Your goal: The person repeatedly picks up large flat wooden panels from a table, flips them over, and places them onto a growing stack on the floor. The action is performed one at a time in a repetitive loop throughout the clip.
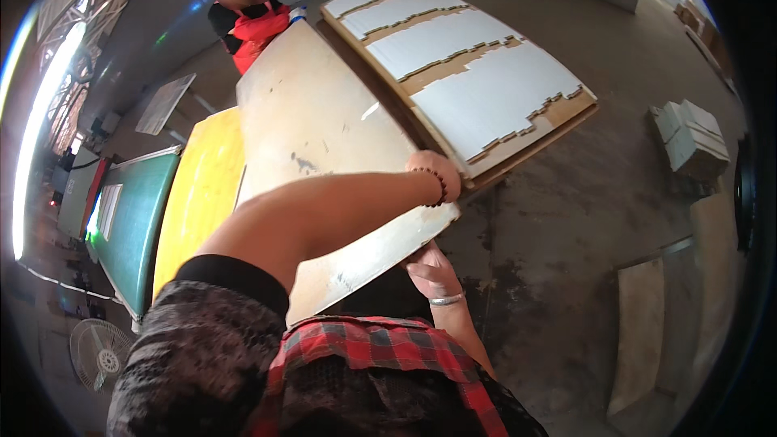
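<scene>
Plaid sleeve [380, 352] up close — right hand [433, 271] grips the pale board [316, 129] from beneath, left hand [437, 174] on its corner; both hands' fingers hidden — can't tell their state.

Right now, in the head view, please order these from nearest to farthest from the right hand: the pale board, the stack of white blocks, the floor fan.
1. Pale board: touching the right hand, at its near edge.
2. Stack of white blocks: on the floor, upper right.
3. Floor fan: lower left, slightly farther than the blocks.

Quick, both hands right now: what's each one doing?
Left hand: on the top corner of the pale board, fingers hidden; grip cannot be told.
Right hand: under the board's near edge, fingers out of sight; grip cannot be told.
</scene>
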A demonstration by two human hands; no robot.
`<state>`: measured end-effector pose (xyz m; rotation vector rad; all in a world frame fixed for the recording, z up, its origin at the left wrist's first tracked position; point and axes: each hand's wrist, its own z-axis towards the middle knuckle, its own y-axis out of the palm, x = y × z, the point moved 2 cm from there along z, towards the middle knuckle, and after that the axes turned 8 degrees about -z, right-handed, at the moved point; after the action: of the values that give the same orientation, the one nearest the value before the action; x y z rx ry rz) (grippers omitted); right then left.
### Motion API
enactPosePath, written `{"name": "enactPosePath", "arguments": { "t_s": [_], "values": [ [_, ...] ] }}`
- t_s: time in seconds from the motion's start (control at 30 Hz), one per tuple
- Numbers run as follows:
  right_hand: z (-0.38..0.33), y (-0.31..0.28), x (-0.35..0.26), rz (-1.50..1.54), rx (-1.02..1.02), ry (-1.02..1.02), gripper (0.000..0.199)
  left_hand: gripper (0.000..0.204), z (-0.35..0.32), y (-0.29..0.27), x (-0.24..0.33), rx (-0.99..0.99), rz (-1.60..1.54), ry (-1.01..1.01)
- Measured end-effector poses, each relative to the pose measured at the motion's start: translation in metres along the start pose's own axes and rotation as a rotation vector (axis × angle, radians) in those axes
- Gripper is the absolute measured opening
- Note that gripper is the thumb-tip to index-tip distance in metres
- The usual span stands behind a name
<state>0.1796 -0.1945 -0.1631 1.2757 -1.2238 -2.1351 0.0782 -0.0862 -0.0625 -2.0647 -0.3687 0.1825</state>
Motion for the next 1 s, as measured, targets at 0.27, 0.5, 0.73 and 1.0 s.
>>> {"name": "enactPosePath", "arguments": {
  "t_s": [0.27, 0.5, 0.73, 1.0],
  "values": [
    [0.021, -0.035, -0.006, -0.558, 0.727, 0.053, 0.024, 0.043, 0.006, 0.030, -0.039, 0.302, -0.735, 0.027],
    [0.022, -0.044, -0.007, -0.541, 0.798, 0.127, 0.024, 0.066, -0.155, 0.282, -0.340, 0.429, -0.737, -1.049],
    [0.022, -0.053, -0.021, -0.588, 0.701, 0.312, 0.022, 0.071, -0.184, 0.281, -0.271, 0.527, -1.889, -0.966],
    [0.082, -0.042, -0.138, -0.501, 0.547, 0.149, 0.024, 0.064, -0.171, 0.198, -0.259, 0.656, -1.662, -0.972]
  ]
}}
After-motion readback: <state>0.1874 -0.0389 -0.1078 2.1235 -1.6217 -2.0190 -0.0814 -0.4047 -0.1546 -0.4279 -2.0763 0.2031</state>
